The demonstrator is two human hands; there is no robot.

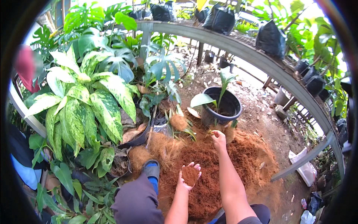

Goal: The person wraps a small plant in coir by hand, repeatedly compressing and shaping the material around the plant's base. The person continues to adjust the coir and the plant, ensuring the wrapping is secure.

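Note:
My left hand (181, 183) is cupped palm up, carrying a small heap of reddish-brown coco peat (190, 176). Farther forward, my right hand (219, 139) pinches a small yellowish-brown scrap (211, 132); its exact kind is too small to make out. Below both hands spreads a large pile of loose coco peat (212, 175) on the ground. Just beyond my right hand stands a black plastic pot (233, 106) with a young broad-leaved plant (222, 87) in it. Tufts of coconut fibre (164, 147) lie left of the pile.
A large variegated plant (80, 97) fills the left side. A curved-looking metal bench rail (238, 46) runs across the back, with black planting bags (220, 19) on it. A white sack (302, 166) lies at the right. Part of a person in red (26, 69) shows at the left edge.

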